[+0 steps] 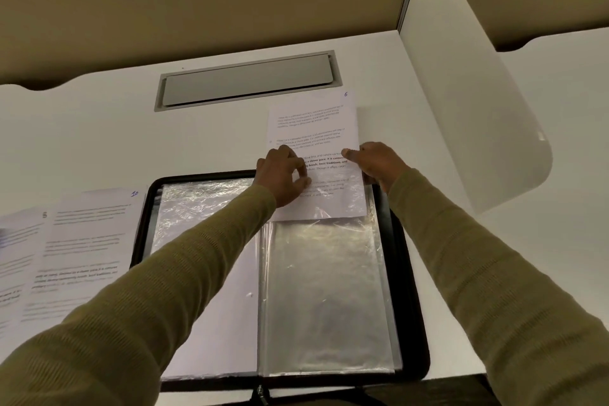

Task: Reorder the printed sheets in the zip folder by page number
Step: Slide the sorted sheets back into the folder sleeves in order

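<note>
The sheet marked 6 (313, 128) sticks out at 12 o'clock from the right clear sleeve (329, 300) of the open zip folder (413, 306). The left hand (283, 175) pinches its left edge with curled fingers; the right hand (375, 163) grips its right edge, thumb on top. The sheet marked 10 (85, 241) lies at the folder's 9 o'clock

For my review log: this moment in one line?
left hand, right hand: hold sheet 6 | partly inside sleeve of zip folder

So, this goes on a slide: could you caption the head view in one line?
Left hand and right hand hold sheet 6, partly inside a clear sleeve of the open zip folder.
</note>
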